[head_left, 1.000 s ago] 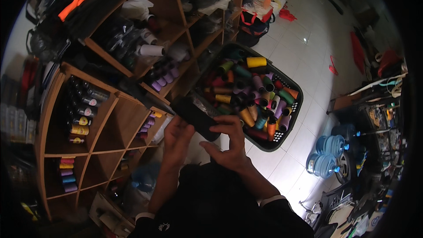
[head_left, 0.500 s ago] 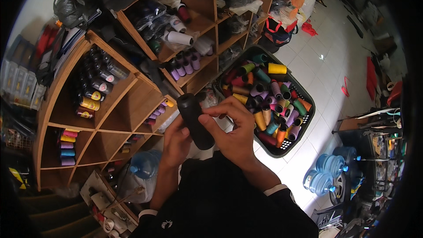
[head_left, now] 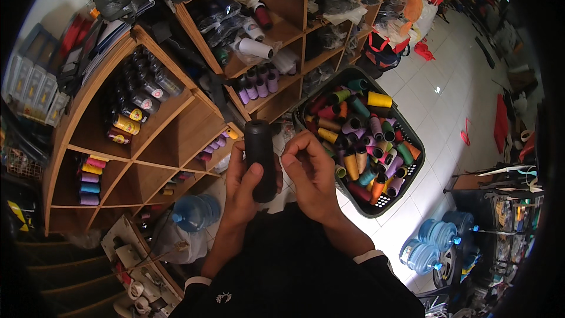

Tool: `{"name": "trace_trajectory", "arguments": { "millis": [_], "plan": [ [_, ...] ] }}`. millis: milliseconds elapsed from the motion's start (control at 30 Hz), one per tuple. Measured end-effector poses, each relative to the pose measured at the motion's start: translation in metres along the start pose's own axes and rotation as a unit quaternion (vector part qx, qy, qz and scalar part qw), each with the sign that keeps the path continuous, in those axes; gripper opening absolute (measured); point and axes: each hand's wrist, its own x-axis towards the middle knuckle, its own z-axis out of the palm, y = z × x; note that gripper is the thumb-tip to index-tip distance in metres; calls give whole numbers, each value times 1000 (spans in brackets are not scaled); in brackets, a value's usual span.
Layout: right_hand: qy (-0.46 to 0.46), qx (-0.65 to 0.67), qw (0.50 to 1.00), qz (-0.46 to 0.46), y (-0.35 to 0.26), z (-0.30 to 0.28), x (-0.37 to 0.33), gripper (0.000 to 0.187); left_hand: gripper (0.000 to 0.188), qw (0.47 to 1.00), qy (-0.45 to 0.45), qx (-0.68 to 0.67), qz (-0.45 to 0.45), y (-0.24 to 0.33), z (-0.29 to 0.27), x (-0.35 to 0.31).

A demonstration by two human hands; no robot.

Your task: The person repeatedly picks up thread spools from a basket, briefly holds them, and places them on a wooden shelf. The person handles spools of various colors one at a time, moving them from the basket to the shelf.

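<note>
Spool, black [head_left: 261, 156], at centre of frame, just left of the midline; long axis runs nearly up and down the picture, end with the hole toward the top.

Left hand [head_left: 238, 185]: grips the lower half of the spool. Thumb pressed flat along its near face; the other fingers pass behind, with fingertips showing at its right side.

Right hand [head_left: 315, 182]: just right of the spool. Fingers curled, thumb and forefinger tips drawn close together; cannot tell whether a thread is pinched between them. A narrow gap shows between these tips and the spool.

Both forearms enter from the lower edge; black sleeves with white cuffs.

Surroundings. Right of centre: dark plastic basket [head_left: 384, 201] with perforated walls, on a pale tiled floor [head_left: 406, 215], heaped with spools of many colours lying at mixed angles. Yellow spool [head_left: 379, 100] near its upper rim; orange spool [head_left: 378, 189] near its lower end.

Left half: wooden shelving [head_left: 153, 141] in square compartments. Dark spools with round labels [head_left: 147, 88] occupy one upper-left cell; a stacked column of coloured spools [head_left: 90, 182] sits in the cell below. Top centre: white spool [head_left: 255, 48] on its side, lilac spools [head_left: 257, 85] in the compartment beneath.

Blue water jugs: one at lower left [head_left: 196, 212], a group at lower right [head_left: 438, 234].
</note>
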Motion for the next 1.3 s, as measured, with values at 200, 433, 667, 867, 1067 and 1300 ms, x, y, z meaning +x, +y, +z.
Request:
{"name": "trace_trajectory", "arguments": {
  "millis": [200,433,667,867,1067,1300],
  "plan": [
    [20,-25,999,-33,10,-10,2,9,49,998,-10,-65,13,4,-1,5],
    [9,-179,976,-120,-10,5,12,28,49,998,45,14,47,2,0,7],
    [8,1,1000,-17,0,-2,13,7,46,997,47,21,49,9,-1,8],
    [-8,-25,999,-27,13,-12,14,6,48,998,46,-27,33,9,-4,8],
    [22,-83,995,-56,26,-19,14,7,55,997,32,-63,11,10,-16,9],
    [-37,-193,976,-97,-10,0,21,31,56,997,70,-10,6,13,-19,7]
  ]
}}
